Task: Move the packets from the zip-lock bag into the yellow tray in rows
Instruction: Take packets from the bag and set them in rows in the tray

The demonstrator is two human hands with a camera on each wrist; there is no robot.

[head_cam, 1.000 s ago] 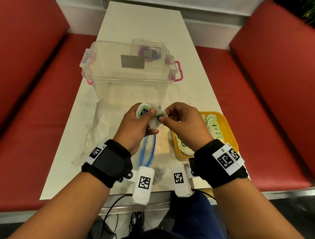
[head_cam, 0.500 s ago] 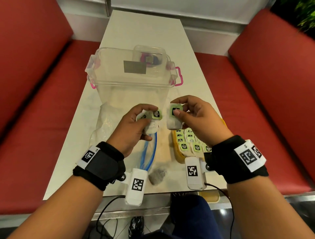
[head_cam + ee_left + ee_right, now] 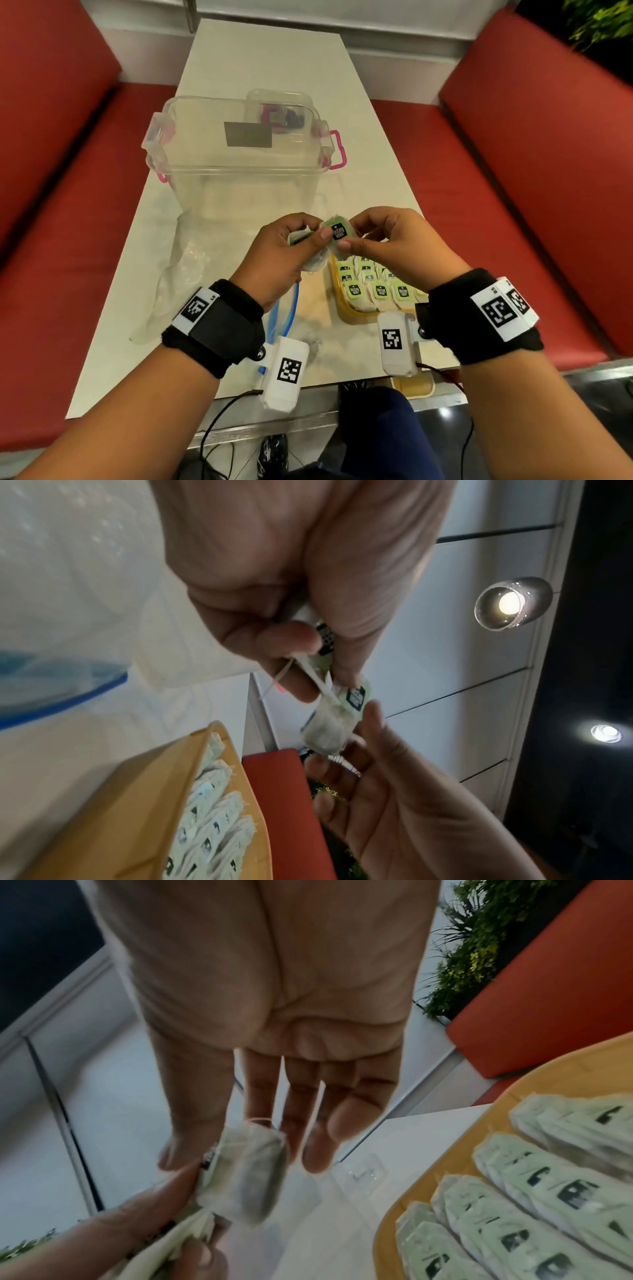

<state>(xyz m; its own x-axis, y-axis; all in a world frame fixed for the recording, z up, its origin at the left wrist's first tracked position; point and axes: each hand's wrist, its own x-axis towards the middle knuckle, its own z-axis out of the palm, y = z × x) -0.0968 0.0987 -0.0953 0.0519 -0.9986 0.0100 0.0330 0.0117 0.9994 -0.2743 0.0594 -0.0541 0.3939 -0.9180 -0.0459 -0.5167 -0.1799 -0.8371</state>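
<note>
My left hand (image 3: pixel 297 245) grips a small bundle of white packets with green tags (image 3: pixel 324 641) above the table. My right hand (image 3: pixel 359 236) pinches one packet (image 3: pixel 337 232) at the edge of that bundle, thumb on its green tag; the left thumb touches it too. This packet (image 3: pixel 327 725) hangs between both hands in the left wrist view. Just below the right hand lies the yellow tray (image 3: pixel 342 310), holding several packets (image 3: pixel 379 292) in rows. The zip-lock bag (image 3: pixel 191 274) lies flat at the left, its blue zip (image 3: pixel 289 310) under my left wrist.
A clear plastic box (image 3: pixel 239 164) with pink latches stands on the table beyond my hands. The white table (image 3: pixel 270 58) runs on behind it. Red benches (image 3: pixel 534 178) flank both sides. The tray sits close to the table's near right edge.
Half a second ago my right hand held a packet apart from the left, over the tray. Now both hands are together again on one packet.
</note>
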